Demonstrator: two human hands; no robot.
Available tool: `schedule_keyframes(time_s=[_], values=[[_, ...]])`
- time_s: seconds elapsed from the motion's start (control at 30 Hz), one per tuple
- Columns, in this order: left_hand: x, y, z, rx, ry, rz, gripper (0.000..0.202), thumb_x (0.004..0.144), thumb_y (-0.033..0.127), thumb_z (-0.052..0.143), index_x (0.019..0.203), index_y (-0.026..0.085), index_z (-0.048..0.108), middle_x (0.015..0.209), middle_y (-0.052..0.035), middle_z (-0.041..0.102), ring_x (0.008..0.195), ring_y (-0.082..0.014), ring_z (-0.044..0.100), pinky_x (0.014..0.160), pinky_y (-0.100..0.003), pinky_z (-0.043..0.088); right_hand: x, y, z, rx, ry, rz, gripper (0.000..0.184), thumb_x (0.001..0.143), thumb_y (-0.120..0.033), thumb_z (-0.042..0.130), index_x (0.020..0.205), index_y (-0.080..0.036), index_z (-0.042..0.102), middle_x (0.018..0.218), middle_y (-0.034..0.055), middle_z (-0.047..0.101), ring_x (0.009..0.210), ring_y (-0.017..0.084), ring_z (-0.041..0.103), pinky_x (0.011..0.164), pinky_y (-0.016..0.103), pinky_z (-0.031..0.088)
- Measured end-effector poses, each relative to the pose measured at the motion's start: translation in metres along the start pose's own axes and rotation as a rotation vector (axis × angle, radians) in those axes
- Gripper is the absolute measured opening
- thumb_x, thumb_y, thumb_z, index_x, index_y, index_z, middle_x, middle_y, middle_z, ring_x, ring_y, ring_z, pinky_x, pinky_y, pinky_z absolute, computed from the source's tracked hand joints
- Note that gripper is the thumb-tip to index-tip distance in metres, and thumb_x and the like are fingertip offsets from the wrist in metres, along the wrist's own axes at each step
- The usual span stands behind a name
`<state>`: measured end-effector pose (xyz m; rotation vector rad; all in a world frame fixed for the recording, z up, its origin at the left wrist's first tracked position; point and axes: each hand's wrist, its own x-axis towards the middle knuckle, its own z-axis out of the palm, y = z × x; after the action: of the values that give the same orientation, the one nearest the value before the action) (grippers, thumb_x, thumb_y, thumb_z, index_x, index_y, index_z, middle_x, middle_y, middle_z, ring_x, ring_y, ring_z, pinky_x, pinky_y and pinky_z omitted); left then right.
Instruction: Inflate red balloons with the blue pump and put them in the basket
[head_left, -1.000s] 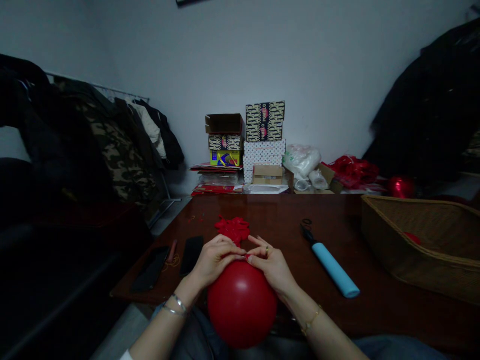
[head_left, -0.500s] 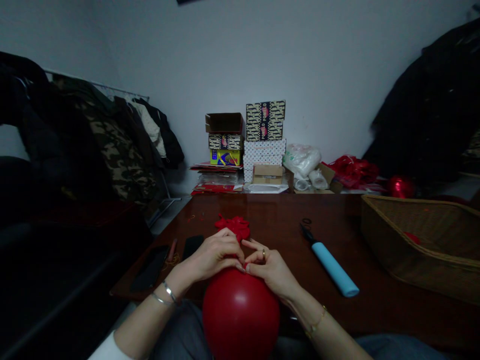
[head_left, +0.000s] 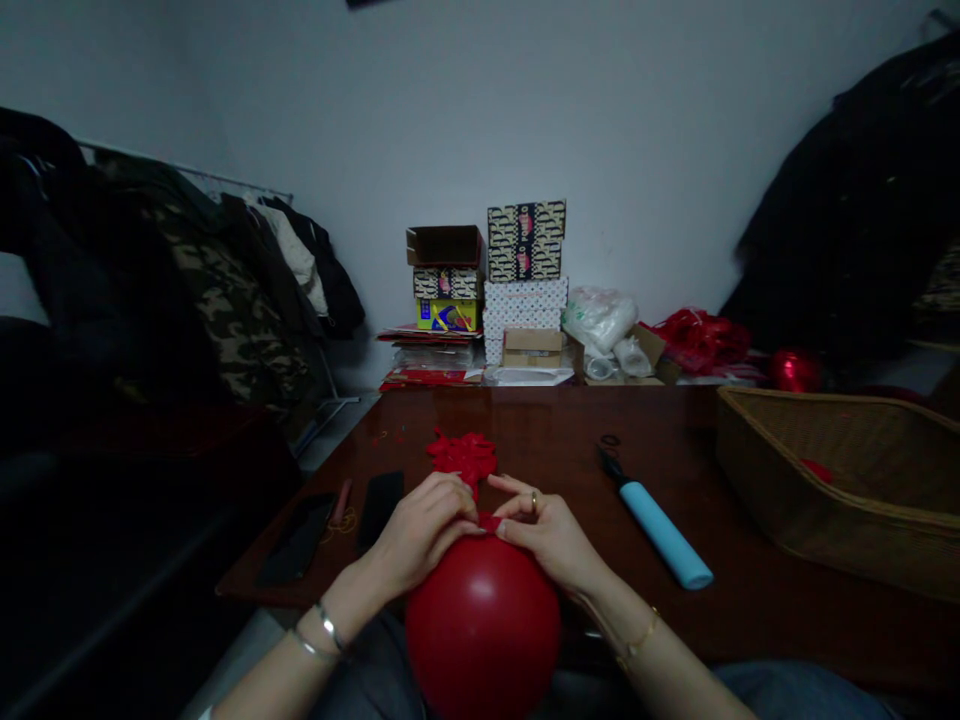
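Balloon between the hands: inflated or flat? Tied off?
Inflated: the red balloon is round and smooth. Tied or not, cannot tell: the left hand and right hand partly cover its neck.

The left forearm (head_left: 289, 655) and right forearm (head_left: 660, 655) slant inward and forward from the lower edge, bringing both hands close together at the middle. The left hand (head_left: 429, 525) shows its back, fingers bunched and bent downward, tips pressed in a pinch. The right hand (head_left: 551, 535) pinches too, its thumb (head_left: 517, 533) pointing inward beneath a bent finger, while another finger reaches out above. A narrow gap separates the two hands' fingertips.
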<state>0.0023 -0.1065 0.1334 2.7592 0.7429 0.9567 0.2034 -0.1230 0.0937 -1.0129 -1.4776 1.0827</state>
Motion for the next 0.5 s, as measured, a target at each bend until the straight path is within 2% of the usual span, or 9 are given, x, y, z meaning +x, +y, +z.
schedule_keyframes(time_s=[0.1,0.2,0.3,0.43,0.5], values=[[-0.002,0.005,0.007,0.006,0.159,-0.11,0.004,0.086,0.021,0.056,0.087,0.02,0.059,0.086,-0.0046,0.062,0.088,-0.018,0.054,0.082,-0.033,0.043,0.0,0.001,0.002,-0.131,0.092,-0.086,0.006,0.069,-0.026,0.065,0.07,-0.027,0.071,0.125,0.0033,0.058,0.129,0.025,0.037,0.106,0.048,0.024],[-0.004,0.017,0.017,0.077,0.259,-0.206,0.006,0.084,0.025,0.059,0.083,0.02,0.061,0.082,-0.0046,0.063,0.085,-0.0191,0.055,0.078,-0.034,0.044,0.0,0.005,0.007,-0.188,0.275,-0.159,0.006,0.072,-0.026,0.064,0.071,-0.027,0.07,0.122,0.0029,0.06,0.128,0.024,0.038,0.106,0.048,0.025],[-0.009,0.029,0.035,0.223,0.355,-0.26,0.009,0.083,0.025,0.059,0.089,0.021,0.065,0.085,-0.0052,0.065,0.084,-0.0194,0.056,0.083,-0.037,0.044,0.0,0.012,0.013,-0.225,0.452,-0.232,0.007,0.076,-0.027,0.061,0.074,-0.026,0.068,0.12,0.0037,0.061,0.125,0.022,0.041,0.105,0.047,0.028],[-0.011,0.036,0.058,0.331,0.51,-0.259,0.017,0.084,0.022,0.058,0.098,0.024,0.067,0.09,-0.0041,0.067,0.086,-0.0186,0.059,0.092,-0.041,0.041,-0.003,0.019,0.02,-0.314,0.557,-0.307,0.008,0.079,-0.026,0.058,0.077,-0.025,0.067,0.122,0.0042,0.06,0.125,0.022,0.039,0.105,0.046,0.03],[-0.009,0.037,0.066,0.349,0.543,-0.244,0.022,0.083,0.019,0.058,0.103,0.027,0.066,0.092,-0.0033,0.068,0.088,-0.0188,0.059,0.095,-0.043,0.04,-0.004,0.022,0.022,-0.339,0.588,-0.325,0.008,0.079,-0.025,0.058,0.078,-0.025,0.066,0.121,0.0047,0.06,0.125,0.022,0.039,0.104,0.046,0.031]])
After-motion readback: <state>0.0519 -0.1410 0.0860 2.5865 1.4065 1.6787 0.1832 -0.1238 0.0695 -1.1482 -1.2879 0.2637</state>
